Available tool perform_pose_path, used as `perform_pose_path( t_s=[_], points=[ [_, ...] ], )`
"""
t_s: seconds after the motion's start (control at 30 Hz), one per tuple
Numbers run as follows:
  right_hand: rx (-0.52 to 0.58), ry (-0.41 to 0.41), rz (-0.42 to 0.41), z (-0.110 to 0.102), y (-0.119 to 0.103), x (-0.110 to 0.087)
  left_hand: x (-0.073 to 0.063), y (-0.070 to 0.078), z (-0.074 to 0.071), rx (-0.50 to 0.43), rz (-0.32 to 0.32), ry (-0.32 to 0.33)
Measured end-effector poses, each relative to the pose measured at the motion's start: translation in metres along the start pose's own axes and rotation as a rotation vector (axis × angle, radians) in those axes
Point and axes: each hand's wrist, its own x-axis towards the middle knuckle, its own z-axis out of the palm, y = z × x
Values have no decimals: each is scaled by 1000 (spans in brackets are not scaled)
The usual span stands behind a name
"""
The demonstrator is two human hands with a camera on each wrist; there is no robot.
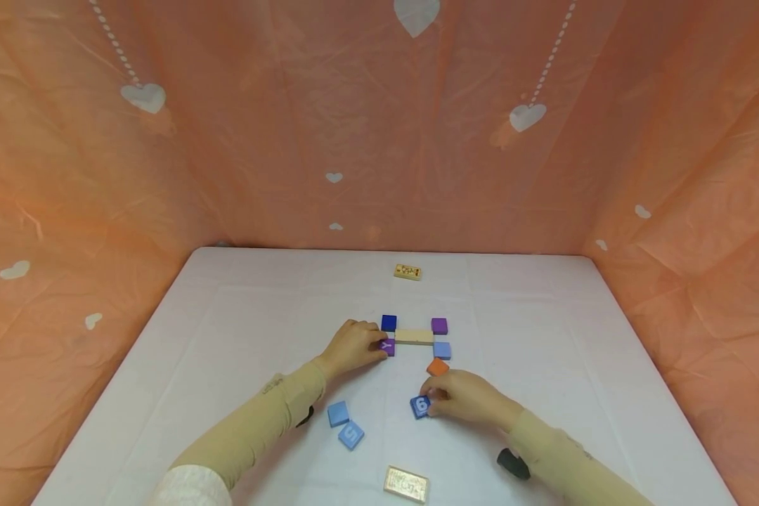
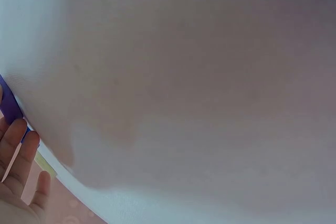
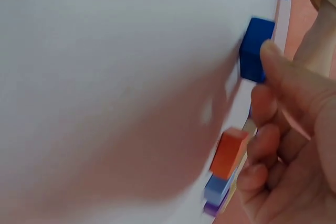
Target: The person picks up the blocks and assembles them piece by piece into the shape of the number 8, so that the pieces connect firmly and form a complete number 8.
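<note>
You are at a curtained-off booth, within what building you cannot tell, with orange sheeting (image 1: pixel 259 140) bearing pale hearts (image 1: pixel 143 98) behind and beside a white table (image 1: pixel 531 316).

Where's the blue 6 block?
In the head view, the blue 6 block is right of centre, pinched by the right hand, below and left of the orange block.

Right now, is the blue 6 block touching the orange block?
Apart. The right wrist view shows bare white tabletop between the blue 6 block and the orange block.
</note>
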Motion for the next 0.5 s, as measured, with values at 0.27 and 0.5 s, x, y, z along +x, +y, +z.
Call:
perform_pose_path(
  t_s=[0.27,0.5],
  points=[
    [-111,141,47,10,-15,18,0,-2,2,-4,-3,-5],
    [-172,232,61,16,-24,34,0,-3,3,-12,-12,-13]
  ],
)
